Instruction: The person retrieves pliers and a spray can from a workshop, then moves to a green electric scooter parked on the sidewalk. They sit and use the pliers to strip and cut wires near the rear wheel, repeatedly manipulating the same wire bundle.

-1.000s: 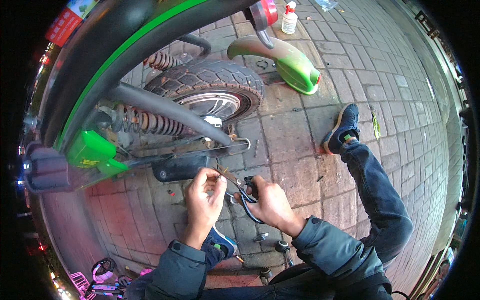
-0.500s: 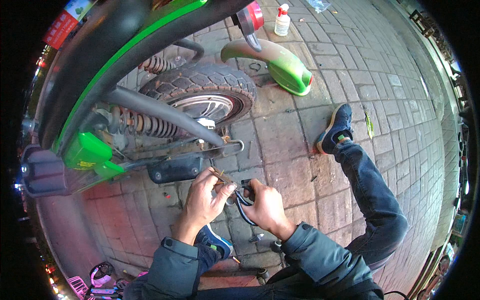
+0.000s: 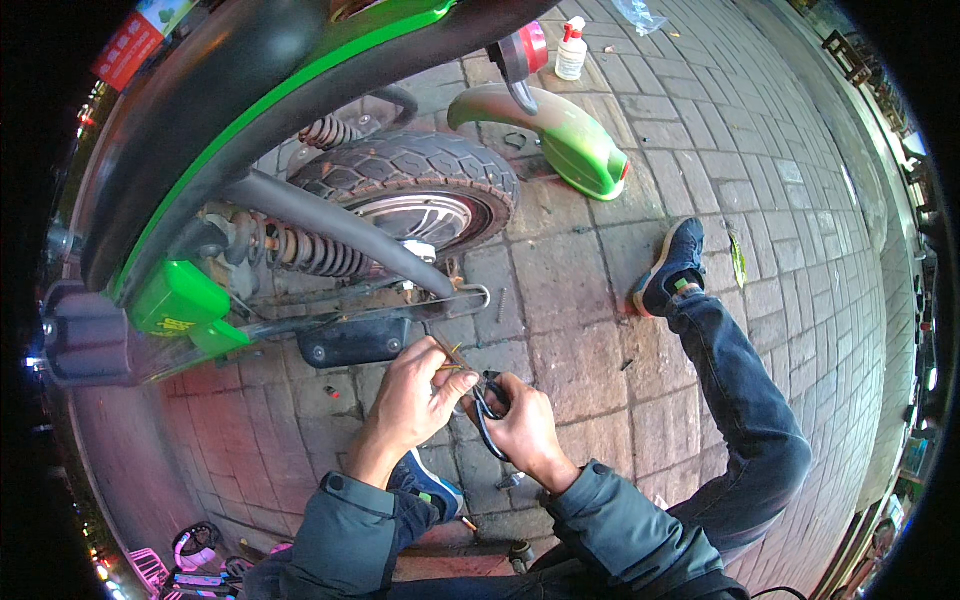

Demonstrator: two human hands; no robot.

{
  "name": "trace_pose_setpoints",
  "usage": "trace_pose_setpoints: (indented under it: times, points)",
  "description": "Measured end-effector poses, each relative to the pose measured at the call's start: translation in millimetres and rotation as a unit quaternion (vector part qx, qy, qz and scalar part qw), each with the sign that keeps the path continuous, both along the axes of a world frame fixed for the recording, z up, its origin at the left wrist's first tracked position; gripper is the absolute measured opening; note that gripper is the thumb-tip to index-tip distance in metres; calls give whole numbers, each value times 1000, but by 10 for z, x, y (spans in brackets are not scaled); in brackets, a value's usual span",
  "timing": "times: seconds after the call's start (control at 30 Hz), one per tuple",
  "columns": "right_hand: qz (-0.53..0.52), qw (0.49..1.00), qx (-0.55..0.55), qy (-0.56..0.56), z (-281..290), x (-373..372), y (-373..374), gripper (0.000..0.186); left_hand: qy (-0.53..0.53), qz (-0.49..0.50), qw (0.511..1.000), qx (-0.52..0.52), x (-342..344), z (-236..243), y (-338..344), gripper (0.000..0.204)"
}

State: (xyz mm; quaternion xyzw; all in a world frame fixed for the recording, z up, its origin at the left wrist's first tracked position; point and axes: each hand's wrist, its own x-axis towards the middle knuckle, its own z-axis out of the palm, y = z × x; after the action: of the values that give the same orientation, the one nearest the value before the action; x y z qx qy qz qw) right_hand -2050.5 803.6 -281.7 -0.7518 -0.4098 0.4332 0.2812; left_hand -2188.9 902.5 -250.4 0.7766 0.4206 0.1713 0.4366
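Note:
My left hand (image 3: 410, 405) pinches thin yellow wires (image 3: 450, 366) at the blades of a pair of scissors. My right hand (image 3: 518, 422) grips the scissors (image 3: 485, 402) by their dark handles, with the blades angled up and left toward my left fingertips. Just beyond both hands lie a black footrest-like part (image 3: 356, 341) and the exposed rear wheel (image 3: 410, 175) of a green-and-black scooter (image 3: 180, 300), with coil springs and a tube beside it. The exact point where blades and wires meet is too small to tell.
A green mudguard (image 3: 580, 155) lies on the brick pavement (image 3: 560, 300), with a white spray bottle (image 3: 570, 55) and a plastic bag (image 3: 638, 14) behind it. My shoe (image 3: 668, 265) is at right. Pink cycle-like objects (image 3: 195, 555) stand at lower left. A tool head (image 3: 521, 555) lies near my lap.
Compared with one second ago, my left thumb has moved right and down toward the scissors, and my right hand has shifted slightly left and down. The view has shifted a little.

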Motion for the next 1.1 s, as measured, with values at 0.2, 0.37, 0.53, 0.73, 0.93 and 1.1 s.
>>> trace_pose_setpoints:
  times: [0.2, 0.37, 0.53, 0.73, 0.93, 1.1]
  points:
    - [-6, 1000, 15, 0, -32, -22, -19, 39, 29, -5, 1000, 2, 6, 50, 11, 25]
    - [-10, 1000, -8, 20, -53, -45, -28, 38, 32, -25, 999, 12, -29, 13, 48, 31]
    - [-249, 932, 100, 244, -102, 209, 66, 32, 49, 5, 998, 31, -93, 36, 48, 35]
    - [-246, 880, 90, 397, -94, 229, 126, 20, -102, 86, 985, -104, -42, 40, 42, 19]
    - [-134, 894, 187, 384, -35, 146, 409, 27, -84, 89, 985, -121, -78, 4, 67, 11]
    - [-125, 878, 185, 423, -13, 105, 537, 32, -51, 86, 990, -104, -56, -12, 58, 11]
